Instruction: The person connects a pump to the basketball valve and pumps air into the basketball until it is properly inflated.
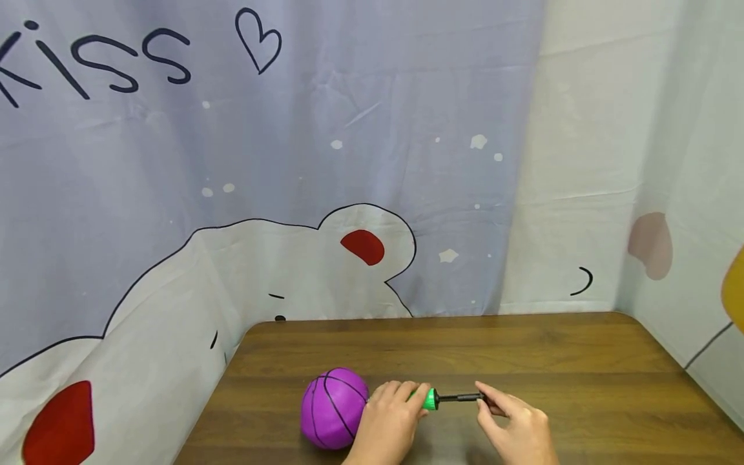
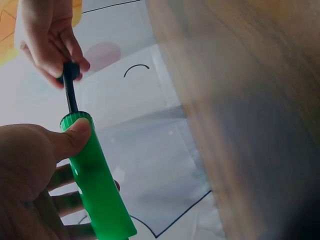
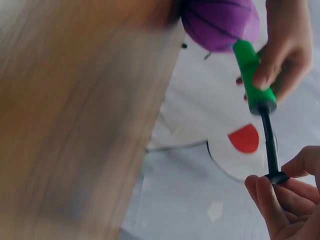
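A purple ball (image 1: 332,409) with black lines sits on the wooden table, left of both hands. My left hand (image 1: 388,418) grips the green barrel of a small hand pump (image 2: 100,185), its thumb lying along the barrel near the collar. The pump's far end meets the ball in the right wrist view. A black rod (image 1: 458,398) sticks out of the barrel toward the right. At the rod's end my right hand (image 1: 518,423) pinches the black handle (image 3: 276,177) between thumb and fingers.
The brown wooden table (image 1: 581,361) has rounded back corners. Behind and beside it hangs a printed curtain (image 1: 407,129) with cartoon bear shapes, lettering and a heart, reaching the table's back edge.
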Demonstrator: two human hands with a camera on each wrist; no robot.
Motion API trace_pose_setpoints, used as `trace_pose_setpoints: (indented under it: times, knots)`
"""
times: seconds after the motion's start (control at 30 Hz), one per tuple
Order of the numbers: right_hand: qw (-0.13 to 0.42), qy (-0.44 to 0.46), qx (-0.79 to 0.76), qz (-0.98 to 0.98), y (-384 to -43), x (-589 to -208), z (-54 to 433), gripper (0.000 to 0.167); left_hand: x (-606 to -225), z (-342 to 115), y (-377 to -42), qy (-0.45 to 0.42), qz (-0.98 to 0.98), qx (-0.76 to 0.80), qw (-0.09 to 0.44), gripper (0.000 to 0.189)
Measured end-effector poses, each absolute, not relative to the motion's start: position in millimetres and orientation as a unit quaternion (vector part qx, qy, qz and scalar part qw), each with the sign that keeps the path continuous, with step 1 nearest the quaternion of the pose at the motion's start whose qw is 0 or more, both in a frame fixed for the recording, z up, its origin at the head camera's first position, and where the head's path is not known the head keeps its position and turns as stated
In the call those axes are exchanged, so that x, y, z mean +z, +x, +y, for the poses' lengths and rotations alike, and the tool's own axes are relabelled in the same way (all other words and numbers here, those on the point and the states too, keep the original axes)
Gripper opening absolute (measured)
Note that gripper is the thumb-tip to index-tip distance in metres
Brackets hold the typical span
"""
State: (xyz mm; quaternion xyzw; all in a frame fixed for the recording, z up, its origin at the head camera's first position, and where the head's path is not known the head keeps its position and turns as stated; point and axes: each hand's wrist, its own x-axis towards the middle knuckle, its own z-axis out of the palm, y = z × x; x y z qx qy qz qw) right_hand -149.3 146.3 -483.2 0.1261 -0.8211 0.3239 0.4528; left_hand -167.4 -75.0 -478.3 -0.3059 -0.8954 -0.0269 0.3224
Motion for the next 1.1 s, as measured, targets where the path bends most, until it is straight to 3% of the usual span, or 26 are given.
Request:
trace_pose_setpoints:
  times: [0.43,0.7,1.0,1.1]
  knots:
    - [0.408,0.036,0.336,-0.848,-140.3,-476.2,162.5,0.03,-479.2,-76.7,-170.4,-0.288,-0.89,-0.009,0.354,0.043]
    - [0.444,0.106,0.325,-0.828,-145.7,-485.4,133.7,0.033,-477.9,-71.6,-166.7,-0.297,-0.886,0.002,0.356,0.041]
    - [0.395,0.155,0.394,-0.815,-145.8,-494.5,110.3,0.035,-477.2,-72.1,-162.7,-0.315,-0.895,-0.017,0.314,0.043]
    - [0.41,0.174,0.391,-0.805,-147.1,-495.1,114.0,0.037,-476.6,-75.1,-163.0,-0.32,-0.894,-0.029,0.313,0.043]
